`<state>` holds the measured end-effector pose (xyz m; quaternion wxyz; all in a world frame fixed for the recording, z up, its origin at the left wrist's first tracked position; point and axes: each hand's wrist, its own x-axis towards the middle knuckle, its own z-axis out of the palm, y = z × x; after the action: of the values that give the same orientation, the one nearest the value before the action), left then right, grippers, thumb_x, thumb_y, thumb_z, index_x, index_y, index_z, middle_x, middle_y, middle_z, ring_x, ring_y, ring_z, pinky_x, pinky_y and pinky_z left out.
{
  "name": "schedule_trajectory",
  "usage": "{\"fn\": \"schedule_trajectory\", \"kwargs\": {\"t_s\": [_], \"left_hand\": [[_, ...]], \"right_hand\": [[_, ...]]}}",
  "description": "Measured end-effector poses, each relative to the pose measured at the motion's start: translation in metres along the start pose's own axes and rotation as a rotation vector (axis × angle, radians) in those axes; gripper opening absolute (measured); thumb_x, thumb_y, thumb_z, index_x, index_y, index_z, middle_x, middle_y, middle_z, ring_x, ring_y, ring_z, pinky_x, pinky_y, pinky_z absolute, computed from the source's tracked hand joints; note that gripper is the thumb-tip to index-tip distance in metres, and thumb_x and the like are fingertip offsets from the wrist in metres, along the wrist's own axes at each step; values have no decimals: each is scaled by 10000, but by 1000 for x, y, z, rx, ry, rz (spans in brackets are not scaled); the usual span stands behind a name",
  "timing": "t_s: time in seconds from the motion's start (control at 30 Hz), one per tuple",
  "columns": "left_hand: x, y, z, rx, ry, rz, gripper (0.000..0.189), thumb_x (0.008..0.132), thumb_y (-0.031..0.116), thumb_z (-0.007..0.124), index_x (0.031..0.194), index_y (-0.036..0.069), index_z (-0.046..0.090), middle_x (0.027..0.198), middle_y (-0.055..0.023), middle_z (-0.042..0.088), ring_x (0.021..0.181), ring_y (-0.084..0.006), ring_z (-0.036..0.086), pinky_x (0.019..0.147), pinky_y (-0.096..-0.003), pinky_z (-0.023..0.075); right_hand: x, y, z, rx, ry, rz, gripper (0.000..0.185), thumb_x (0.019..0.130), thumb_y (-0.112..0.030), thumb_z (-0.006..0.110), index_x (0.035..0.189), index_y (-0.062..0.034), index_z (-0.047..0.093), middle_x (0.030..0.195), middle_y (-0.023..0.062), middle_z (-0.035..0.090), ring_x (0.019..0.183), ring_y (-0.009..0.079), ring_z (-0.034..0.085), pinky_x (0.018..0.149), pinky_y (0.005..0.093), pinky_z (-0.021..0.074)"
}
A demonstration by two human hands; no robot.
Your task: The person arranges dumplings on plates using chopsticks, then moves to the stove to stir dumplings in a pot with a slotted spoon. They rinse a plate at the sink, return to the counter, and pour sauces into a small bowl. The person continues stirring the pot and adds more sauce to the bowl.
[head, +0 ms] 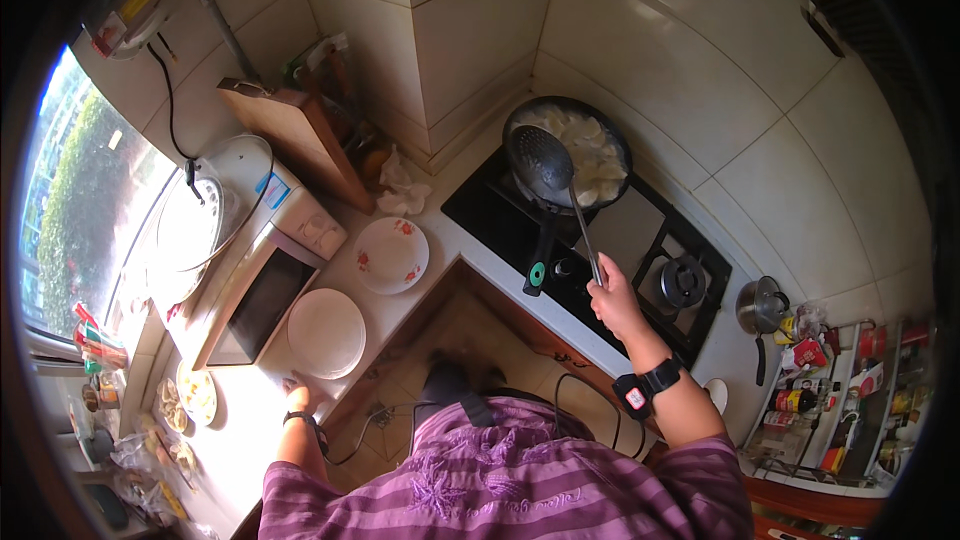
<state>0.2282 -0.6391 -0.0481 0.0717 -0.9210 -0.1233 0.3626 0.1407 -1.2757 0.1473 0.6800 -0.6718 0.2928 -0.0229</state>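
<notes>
My right hand is closed on the metal handle of a black perforated skimmer. The skimmer's bowl rests over the left part of a dark frying pan, which holds pale pieces, seemingly dumplings, in whitish liquid. The pan sits on the left burner of a black gas hob, its black handle towards me. My left hand is at the countertop just below a white plate; glare hides whether its fingers touch anything. A plate with red flowers lies beyond that plate.
At the left stands a microwave with a glass lid on top. A wooden cutting board leans behind it. A small saucepan is right of the hob, near racks of bottles and packets. Cables hang near my body.
</notes>
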Motion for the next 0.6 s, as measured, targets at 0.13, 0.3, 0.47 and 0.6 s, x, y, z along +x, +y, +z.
{"fn": "schedule_trajectory", "kwargs": {"t_s": [0.13,0.3,0.47,0.6], "left_hand": [[-14,10,-14,1,-17,24,1348,608,440,844,1447,-41,-95,1454,-400,89,1384,-462,161,1145,-419,186],[-3,-6,0,-9,3,23,1346,610,432,846,1449,-34,-97,1456,-396,91,1382,-463,169,1141,-422,200],[3,-2,1,12,-3,25,1346,610,449,842,1449,-38,-90,1449,-403,103,1380,-466,169,1137,-425,210],[-1,10,3,2,4,54,1388,572,491,850,1445,-51,-82,1438,-416,113,1372,-477,182,1134,-432,213]], "right_hand": [[22,11,9,-22,35,-8,602,879,-27,506,1433,-85,278,709,-4,467,450,65,400,360,219,321],[46,14,21,-39,58,-36,551,886,-44,505,1403,-129,334,638,-21,432,424,62,385,339,223,296],[72,25,19,-104,130,-113,501,891,-49,499,1369,-143,378,600,-31,409,401,60,371,327,227,283],[100,39,10,-176,162,-239,501,884,-42,500,1362,-144,392,590,-37,403,391,60,365,322,229,281]]}}
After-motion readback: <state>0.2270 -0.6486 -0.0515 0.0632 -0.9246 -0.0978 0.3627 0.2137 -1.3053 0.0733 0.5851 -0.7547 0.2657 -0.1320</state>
